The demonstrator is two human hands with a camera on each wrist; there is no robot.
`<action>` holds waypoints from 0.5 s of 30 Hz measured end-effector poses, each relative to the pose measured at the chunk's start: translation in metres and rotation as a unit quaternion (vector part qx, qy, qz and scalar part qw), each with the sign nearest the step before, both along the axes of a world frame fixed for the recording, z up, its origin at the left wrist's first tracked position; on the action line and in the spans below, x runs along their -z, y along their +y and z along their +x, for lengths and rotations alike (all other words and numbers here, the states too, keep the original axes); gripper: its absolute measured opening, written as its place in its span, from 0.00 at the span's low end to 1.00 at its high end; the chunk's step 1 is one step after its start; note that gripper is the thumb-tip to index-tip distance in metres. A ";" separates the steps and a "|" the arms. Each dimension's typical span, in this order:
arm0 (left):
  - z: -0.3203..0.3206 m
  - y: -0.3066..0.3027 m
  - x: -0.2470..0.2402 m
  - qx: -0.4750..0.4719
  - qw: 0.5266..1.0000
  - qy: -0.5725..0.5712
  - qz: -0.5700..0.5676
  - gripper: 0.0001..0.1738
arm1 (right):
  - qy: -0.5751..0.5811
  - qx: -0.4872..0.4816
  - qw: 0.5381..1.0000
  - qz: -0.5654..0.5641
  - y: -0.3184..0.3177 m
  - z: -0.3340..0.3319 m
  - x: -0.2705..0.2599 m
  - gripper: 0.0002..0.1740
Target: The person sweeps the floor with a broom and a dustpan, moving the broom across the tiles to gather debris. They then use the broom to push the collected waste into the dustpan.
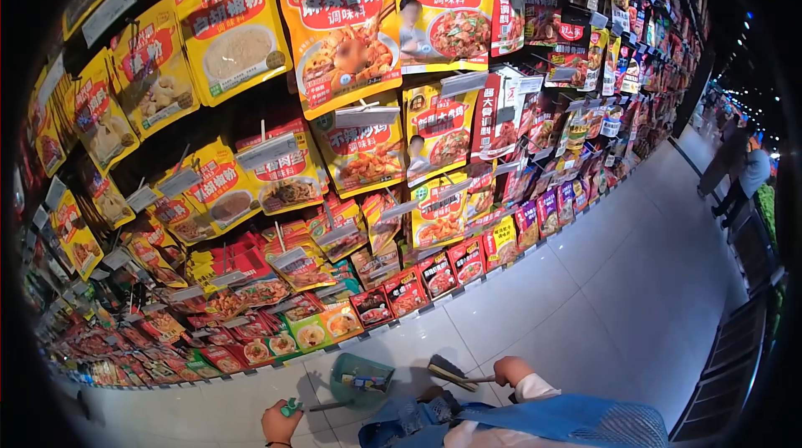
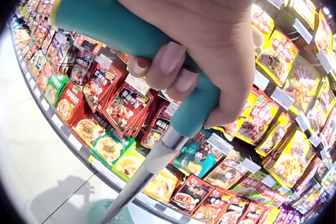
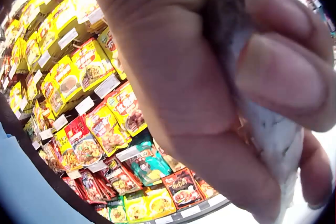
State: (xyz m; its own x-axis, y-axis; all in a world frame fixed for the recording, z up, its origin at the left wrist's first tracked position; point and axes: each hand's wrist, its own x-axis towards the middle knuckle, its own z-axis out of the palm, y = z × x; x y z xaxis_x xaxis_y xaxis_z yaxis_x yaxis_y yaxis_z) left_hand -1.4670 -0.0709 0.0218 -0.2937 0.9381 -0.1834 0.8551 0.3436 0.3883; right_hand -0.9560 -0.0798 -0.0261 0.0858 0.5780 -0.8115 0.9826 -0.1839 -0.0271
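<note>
My left hand (image 1: 281,425) grips the green handle (image 2: 105,22) of a long-handled dustpan (image 1: 355,361), fingers curled round it in the left wrist view. From this handle a metal rod (image 2: 142,174) runs down toward the floor. Inside the green pan lie small colourful packets or scraps (image 1: 364,382). My right hand (image 1: 511,370) holds a broom (image 1: 451,369) by its stick; its dark and tan bristle head is just right of the dustpan. Up close in the right wrist view, the fingers wrap round a pale, worn-looking broom stick (image 3: 270,134).
A tall store shelf of hanging seasoning packets (image 1: 338,30) fills the left and front, with price tags on prongs. Its bottom row of packets (image 1: 405,293) stands at the floor edge. Pale tiles (image 1: 601,256) form the aisle. People (image 1: 743,172) stand farther off, beside a dark slatted rack (image 1: 723,364).
</note>
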 end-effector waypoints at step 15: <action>0.030 -0.032 0.039 0.037 0.997 0.005 0.060 0.22 | -0.037 0.127 0.991 0.004 -0.022 0.114 -0.080 0.15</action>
State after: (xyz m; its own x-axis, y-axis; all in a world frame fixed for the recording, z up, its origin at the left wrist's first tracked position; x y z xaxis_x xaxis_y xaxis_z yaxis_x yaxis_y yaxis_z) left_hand -1.4366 -0.1030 -0.0171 -0.2239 0.9724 -0.0655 0.8804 0.2306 0.4143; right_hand -0.8424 -0.1018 0.0535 0.2881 0.5360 -0.7936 0.9041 -0.4253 0.0410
